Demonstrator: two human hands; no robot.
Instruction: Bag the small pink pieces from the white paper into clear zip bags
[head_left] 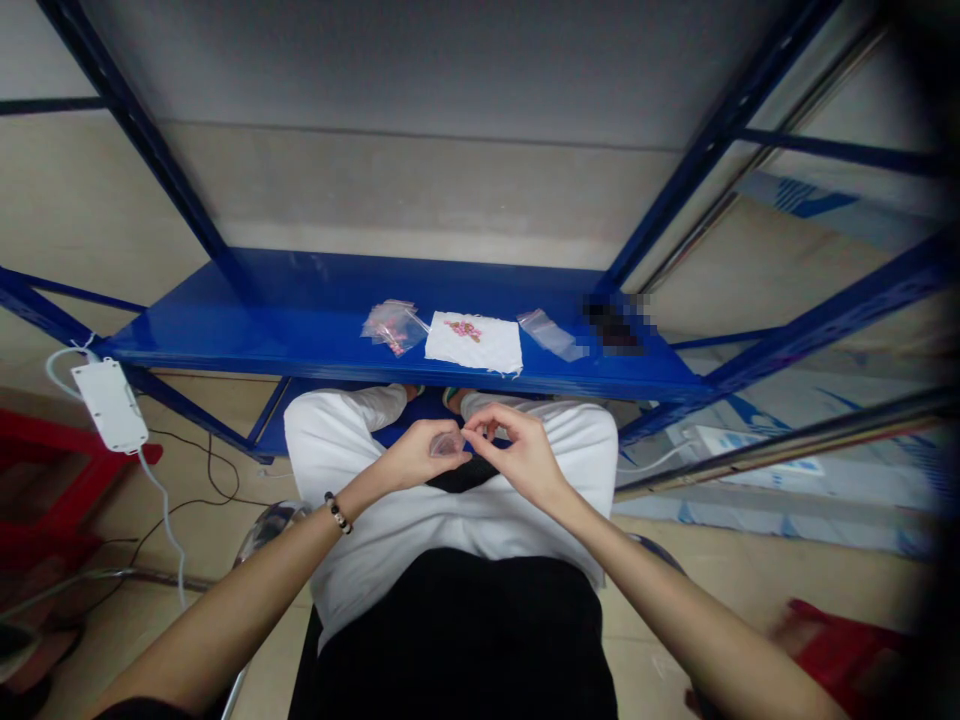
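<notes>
Above my lap, my left hand [420, 455] is closed around a small clear plastic bag [445, 444]. My right hand [516, 448] meets it at the bag's edge, thumb and forefinger pinched together; whatever lies between those fingertips is too small to make out. Beyond my knees, a white cloth [474, 350] lies on the blue shelf, bearing a little heap of pink and brownish pieces [463, 328]. To its left rest clear bags with pink pieces [391, 328]. Flat clear bags [551, 334] lie to its right.
A dark, pixelated object [616, 325] sits at the right end of the blue shelf [300, 290]. Blue uprights stand at both sides. A white power strip [111, 404] hangs at the left by its cable. Red stools [52, 480] stand on the floor.
</notes>
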